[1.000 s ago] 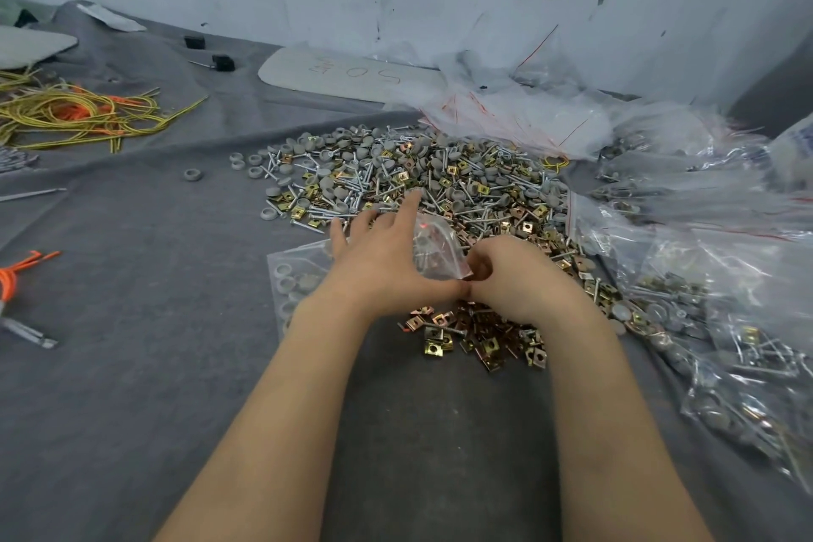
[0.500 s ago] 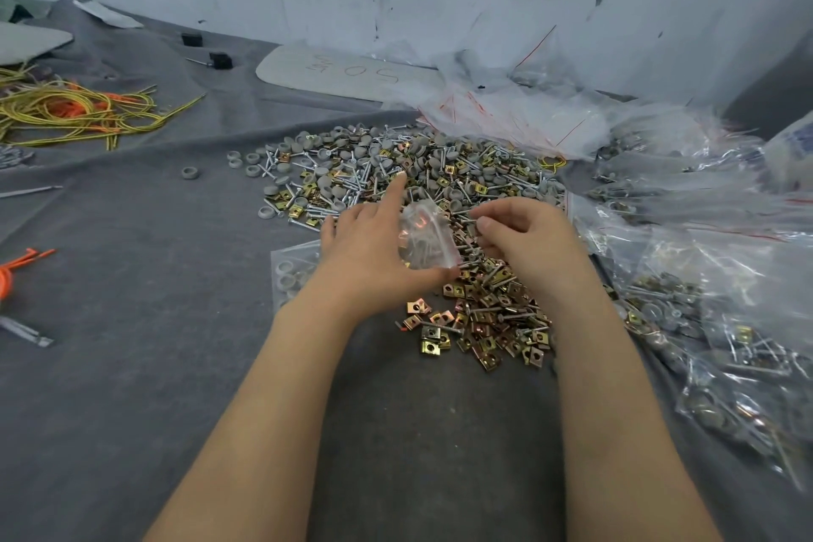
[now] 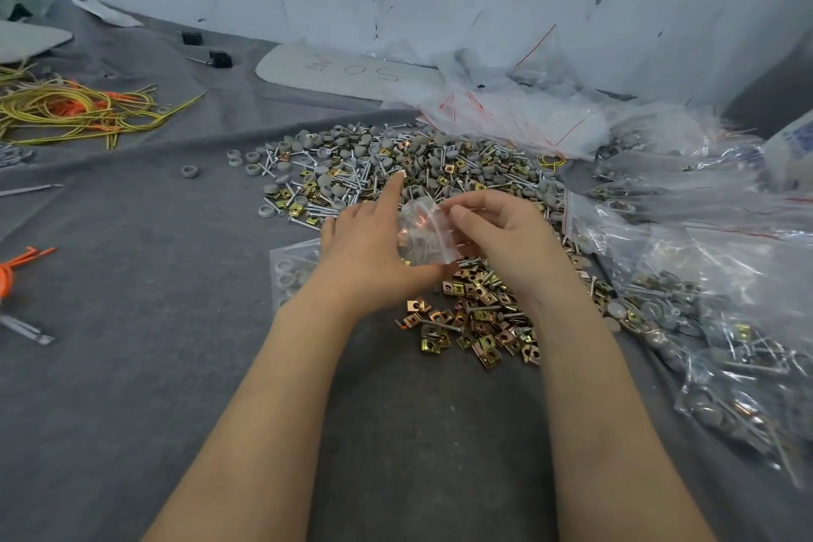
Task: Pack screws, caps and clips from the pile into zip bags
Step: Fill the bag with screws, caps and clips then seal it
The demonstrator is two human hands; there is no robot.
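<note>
A small clear zip bag [image 3: 423,235] with a few clips inside is held up between both hands over the table. My left hand [image 3: 374,251] grips its left side and bottom, index finger pointing forward. My right hand [image 3: 501,233] pinches the bag's right edge near the top. Behind them spreads the big pile [image 3: 418,172] of grey caps, screws and brass clips. A smaller heap of brass clips [image 3: 479,321] lies just below the hands.
Filled zip bags [image 3: 704,321] are heaped at the right, empty bags [image 3: 519,114] lie at the back. A flat bag with grey caps [image 3: 292,273] sits under my left wrist. Yellow and orange cords [image 3: 75,110] lie far left on the grey cloth [image 3: 154,321].
My right hand has risen from the clip heap to the bag's right edge and now pinches it. My left hand has lifted the bag slightly and holds it more upright.
</note>
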